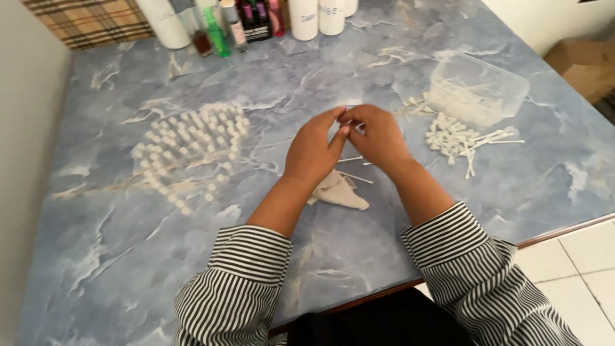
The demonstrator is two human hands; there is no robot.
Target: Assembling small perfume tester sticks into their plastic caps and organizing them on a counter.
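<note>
My left hand (312, 150) and my right hand (378, 136) meet above the middle of the blue marbled table (128, 256). Their fingertips pinch together on a small white thing, likely a cotton swab; it is mostly hidden by the fingers. Under my wrists lie a crumpled beige cloth (339, 191) and two loose cotton swabs (351, 174). A pile of cotton swabs (458, 140) lies to the right of my right hand. To the left of my left hand stand rows of small white cotton pieces (189, 144).
A clear plastic container (477, 90) with swabs lies tilted at the right. White jars and small coloured bottles (246, 22) line the far edge. A cardboard box (583, 61) stands past the table's right side. The near table edge runs above white floor tiles.
</note>
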